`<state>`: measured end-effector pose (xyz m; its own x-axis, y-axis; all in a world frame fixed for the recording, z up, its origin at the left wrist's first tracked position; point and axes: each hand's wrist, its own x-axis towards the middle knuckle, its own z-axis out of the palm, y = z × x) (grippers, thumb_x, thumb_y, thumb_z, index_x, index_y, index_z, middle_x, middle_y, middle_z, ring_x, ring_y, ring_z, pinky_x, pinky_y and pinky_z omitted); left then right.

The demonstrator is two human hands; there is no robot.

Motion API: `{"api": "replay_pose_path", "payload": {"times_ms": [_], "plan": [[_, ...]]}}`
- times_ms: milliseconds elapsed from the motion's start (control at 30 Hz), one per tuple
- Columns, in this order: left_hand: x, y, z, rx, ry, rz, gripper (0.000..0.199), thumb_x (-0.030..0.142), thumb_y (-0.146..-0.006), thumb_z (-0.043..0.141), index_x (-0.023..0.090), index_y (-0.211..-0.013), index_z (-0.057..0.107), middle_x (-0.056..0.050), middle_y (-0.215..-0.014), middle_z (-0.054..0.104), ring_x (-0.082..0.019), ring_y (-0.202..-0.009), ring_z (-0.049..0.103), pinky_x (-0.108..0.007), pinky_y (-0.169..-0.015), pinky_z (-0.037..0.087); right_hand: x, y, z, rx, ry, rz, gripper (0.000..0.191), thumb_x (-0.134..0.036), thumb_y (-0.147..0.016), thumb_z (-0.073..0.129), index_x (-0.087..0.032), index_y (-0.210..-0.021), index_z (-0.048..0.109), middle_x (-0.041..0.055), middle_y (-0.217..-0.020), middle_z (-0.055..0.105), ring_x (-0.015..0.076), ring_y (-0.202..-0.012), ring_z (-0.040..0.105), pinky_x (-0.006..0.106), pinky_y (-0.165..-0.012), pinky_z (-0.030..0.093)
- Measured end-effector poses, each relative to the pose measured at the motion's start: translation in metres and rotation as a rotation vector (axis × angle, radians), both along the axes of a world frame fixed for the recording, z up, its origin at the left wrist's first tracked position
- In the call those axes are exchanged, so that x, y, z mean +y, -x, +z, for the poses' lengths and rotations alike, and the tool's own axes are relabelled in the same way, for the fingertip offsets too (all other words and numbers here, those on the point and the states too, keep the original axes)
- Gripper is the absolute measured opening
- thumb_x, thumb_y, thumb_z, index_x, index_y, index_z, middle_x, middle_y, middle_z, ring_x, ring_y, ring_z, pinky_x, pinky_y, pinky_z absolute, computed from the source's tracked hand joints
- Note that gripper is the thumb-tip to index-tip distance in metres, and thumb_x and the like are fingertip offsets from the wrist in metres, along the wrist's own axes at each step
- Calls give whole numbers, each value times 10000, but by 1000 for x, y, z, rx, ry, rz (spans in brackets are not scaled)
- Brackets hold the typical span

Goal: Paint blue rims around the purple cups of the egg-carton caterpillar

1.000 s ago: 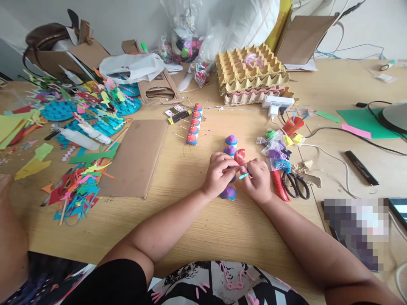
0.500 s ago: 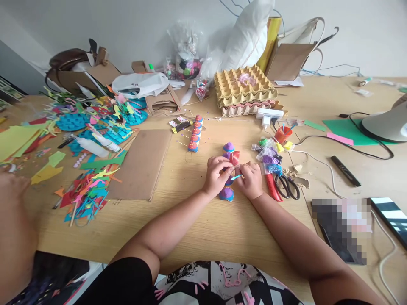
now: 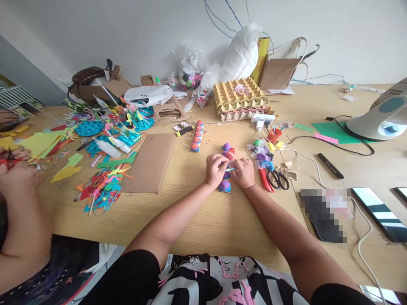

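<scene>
My left hand (image 3: 217, 170) and my right hand (image 3: 243, 173) meet over a strip of egg-carton cups (image 3: 224, 187) painted purple and blue, lying lengthwise on the table. Between my fingertips is a small red lump in shiny clear plastic (image 3: 230, 153); the left fingers are pinched at it. A thin light-blue stick (image 3: 231, 169) pokes out from my right hand, whose fingers are curled closed. The middle cups of the strip are partly hidden by my hands. Beyond stands a red-and-blue carton strip (image 3: 197, 136) with pins sticking out of its sides.
Right of my hands lie bagged clay (image 3: 263, 156), a red-handled tool (image 3: 266, 180), black scissors (image 3: 278, 179) and an orange cup (image 3: 274, 135). Egg trays (image 3: 241, 94) are stacked behind. Leftward are cardboard (image 3: 151, 163) and paper scraps (image 3: 103, 190). A co-worker's hand (image 3: 19, 176) holds red scissors.
The camera view has shifted, bringing more of the co-worker's arms and the lamp into sight. My hands stay over the purple-and-blue strip, with the right hand turned slightly and the blue stick lying flatter.
</scene>
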<state>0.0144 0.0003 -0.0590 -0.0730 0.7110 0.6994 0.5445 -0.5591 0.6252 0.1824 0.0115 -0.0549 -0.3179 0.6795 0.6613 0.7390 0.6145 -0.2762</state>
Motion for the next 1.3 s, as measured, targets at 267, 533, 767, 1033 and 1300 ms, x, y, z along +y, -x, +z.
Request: {"api": "replay_pose_path", "payload": {"times_ms": [267, 533, 767, 1033, 1300], "plan": [[-15, -16, 11, -145, 16, 97, 341, 540, -1056, 633, 245, -946, 764, -65, -1014, 765, -239, -1048, 675, -419, -1023, 494, -9, 8, 16, 92, 16, -6, 177, -224, -978, 571, -240, -805, 607, 43, -733, 704, 239, -771, 573, 377, -763, 351], [-20, -21, 22, -175, 50, -18, 371, 558, -1059, 624, 238, -915, 743, -57, -963, 785, -231, -1017, 699, -425, -997, 538, -22, 4, 22, 192, -26, 0, 174, -243, -1003, 549, -232, -848, 627, 31, -707, 679, 226, -712, 561, 375, -718, 347], [-18, -16, 23, -165, 62, -79, 238, 430, -1060, 670, 238, -938, 740, -44, -949, 774, -207, -983, 692, -383, -944, 557, -18, 4, 20, 241, -32, 14, 306, -251, -1033, 523, -252, -727, 521, 4, -637, 597, 200, -653, 544, 359, -667, 366], [-16, -9, 18, -216, 162, -96, 307, 535, -1040, 664, 240, -1036, 752, -80, -1087, 784, -232, -1106, 713, -427, -1059, 556, -18, 5, 9, 396, 98, -30, 274, -302, -991, 588, -256, -727, 530, 9, -657, 622, 211, -664, 564, 374, -690, 403], [5, -10, -4, -854, 666, -204, 647, 641, -1131, 242, 268, -1620, 441, -154, -1722, 507, -229, -1618, 477, -493, -1336, 397, -7, 1, 11, 741, 222, -151, 263, -337, -1057, 479, -238, -852, 611, 39, -838, 717, 215, -811, 668, 357, -773, 525]]}}
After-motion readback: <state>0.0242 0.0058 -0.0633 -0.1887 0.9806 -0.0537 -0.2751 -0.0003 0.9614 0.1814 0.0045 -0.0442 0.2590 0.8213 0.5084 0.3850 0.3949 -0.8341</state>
